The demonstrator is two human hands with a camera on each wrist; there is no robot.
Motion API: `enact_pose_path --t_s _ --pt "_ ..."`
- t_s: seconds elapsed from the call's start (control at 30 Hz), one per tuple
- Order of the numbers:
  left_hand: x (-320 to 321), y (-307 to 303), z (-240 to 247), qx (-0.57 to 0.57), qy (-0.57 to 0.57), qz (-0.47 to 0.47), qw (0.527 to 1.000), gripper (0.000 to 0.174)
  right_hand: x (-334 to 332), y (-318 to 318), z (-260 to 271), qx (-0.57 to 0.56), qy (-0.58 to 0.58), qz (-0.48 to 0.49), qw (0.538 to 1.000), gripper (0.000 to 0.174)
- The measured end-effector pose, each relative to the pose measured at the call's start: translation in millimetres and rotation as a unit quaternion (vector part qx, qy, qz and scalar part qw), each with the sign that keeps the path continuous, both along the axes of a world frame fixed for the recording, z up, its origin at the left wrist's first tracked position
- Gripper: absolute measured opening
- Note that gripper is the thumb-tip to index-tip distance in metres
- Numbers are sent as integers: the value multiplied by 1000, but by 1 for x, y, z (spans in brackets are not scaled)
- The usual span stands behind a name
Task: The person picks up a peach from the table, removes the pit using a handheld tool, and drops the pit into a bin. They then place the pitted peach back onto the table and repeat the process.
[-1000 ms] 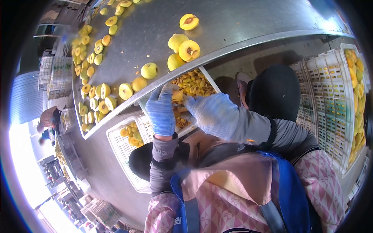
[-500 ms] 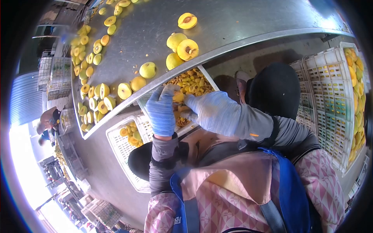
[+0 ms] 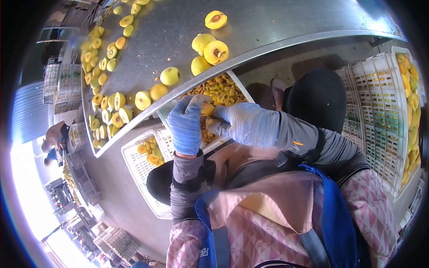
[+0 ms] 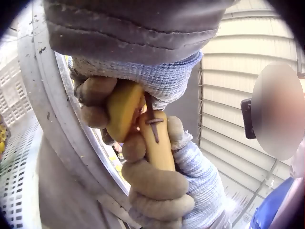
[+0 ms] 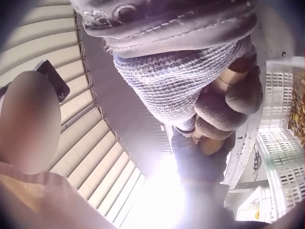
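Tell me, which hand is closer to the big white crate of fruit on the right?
Right. The right hand is on the side toward the crate, not touching it; the left hand is farther away, beyond the right hand.

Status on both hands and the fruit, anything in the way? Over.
Left hand gripping yellow fruit piece. Right hand on wooden-handled tool, metal part beside the fruit. No obstruction seen; tool tip hidden.

Fruit on the table, more in the rightmost crate
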State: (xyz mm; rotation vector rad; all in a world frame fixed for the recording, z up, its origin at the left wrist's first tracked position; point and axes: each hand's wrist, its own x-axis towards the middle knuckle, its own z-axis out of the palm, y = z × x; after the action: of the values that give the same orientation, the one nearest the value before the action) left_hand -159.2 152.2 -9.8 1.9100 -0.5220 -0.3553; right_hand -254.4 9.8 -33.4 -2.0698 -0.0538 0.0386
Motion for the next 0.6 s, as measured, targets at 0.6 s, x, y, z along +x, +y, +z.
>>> enact_pose_path --t_s 0.6 --pt "37 134 -30 -99 -54 139 984 44 -6 -5 21 -43 50 54 996 42"
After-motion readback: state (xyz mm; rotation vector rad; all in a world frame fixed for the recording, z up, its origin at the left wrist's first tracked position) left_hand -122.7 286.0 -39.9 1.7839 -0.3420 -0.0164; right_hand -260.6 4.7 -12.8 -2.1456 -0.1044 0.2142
